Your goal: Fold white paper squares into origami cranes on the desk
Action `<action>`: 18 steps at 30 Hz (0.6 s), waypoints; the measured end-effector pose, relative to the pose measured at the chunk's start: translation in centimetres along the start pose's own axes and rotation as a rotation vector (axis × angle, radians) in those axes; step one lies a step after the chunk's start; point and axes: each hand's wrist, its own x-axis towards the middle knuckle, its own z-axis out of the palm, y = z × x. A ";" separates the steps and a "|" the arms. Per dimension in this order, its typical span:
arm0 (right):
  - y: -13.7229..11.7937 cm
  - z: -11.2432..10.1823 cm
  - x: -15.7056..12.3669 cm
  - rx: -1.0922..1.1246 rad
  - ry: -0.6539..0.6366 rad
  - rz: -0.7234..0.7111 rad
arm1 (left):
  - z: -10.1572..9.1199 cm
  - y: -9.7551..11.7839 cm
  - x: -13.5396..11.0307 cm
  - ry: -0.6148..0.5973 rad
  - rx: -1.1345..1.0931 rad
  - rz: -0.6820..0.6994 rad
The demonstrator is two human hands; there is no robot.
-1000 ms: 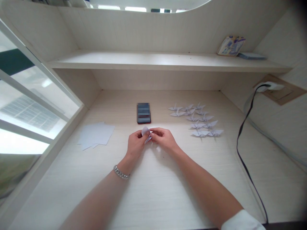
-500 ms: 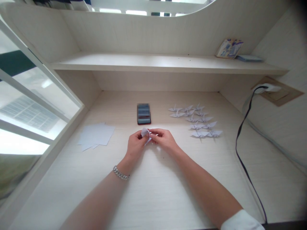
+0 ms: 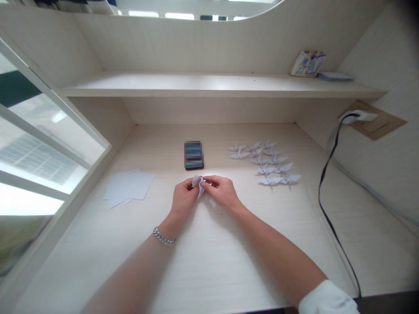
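Between my two hands, above the middle of the desk, is a small white folded paper (image 3: 197, 180), partly hidden by the fingers. My left hand (image 3: 185, 195), with a chain bracelet on its wrist, pinches its left side. My right hand (image 3: 221, 190) grips its right side with thumb and fingers together. One pointed flap shows below the thumbs. Right of the hands stand several white paper cranes (image 3: 271, 179) in uneven rows. A pile of white paper sheets (image 3: 129, 185) lies to the left.
A phone (image 3: 194, 155) lies just beyond the hands. A black cable (image 3: 322, 205) runs from the wall socket (image 3: 376, 120) down the right side. Over the desk's back runs a shelf (image 3: 196, 83) bearing a small packet (image 3: 307, 64). A window frame (image 3: 88, 135) borders the left.
The folded paper has shifted slightly in my fingers, its lower flap now narrower and pointing down. Both hands keep their hold. The whole view has moved a little.
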 end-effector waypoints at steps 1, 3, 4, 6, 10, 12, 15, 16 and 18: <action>0.0 0.0 0.0 -0.017 0.014 -0.003 | 0.0 0.0 0.0 -0.006 0.011 0.000; 0.1 0.1 -0.1 -0.038 0.028 -0.006 | -0.1 -0.2 0.1 -0.024 0.022 0.000; 0.1 0.1 0.0 -0.047 0.028 -0.009 | -0.1 -0.2 0.1 -0.026 0.019 -0.003; 0.3 0.1 0.0 -0.061 0.032 -0.018 | -0.1 -0.3 0.2 -0.036 -0.006 -0.014; 0.5 0.1 0.0 -0.074 0.066 -0.023 | 0.1 -0.2 0.1 -0.064 -0.111 -0.044; 0.5 0.1 0.0 -0.067 0.087 -0.021 | 0.1 0.1 0.0 -0.076 -0.121 -0.045; 0.5 0.1 0.1 -0.011 0.072 -0.019 | 0.1 0.4 0.0 -0.055 -0.081 -0.039; 0.6 0.1 0.2 0.012 0.052 -0.012 | 0.1 0.5 0.0 -0.041 -0.072 -0.042; 0.7 -0.1 0.4 0.046 0.009 0.013 | 0.0 0.5 0.0 -0.011 -0.066 -0.049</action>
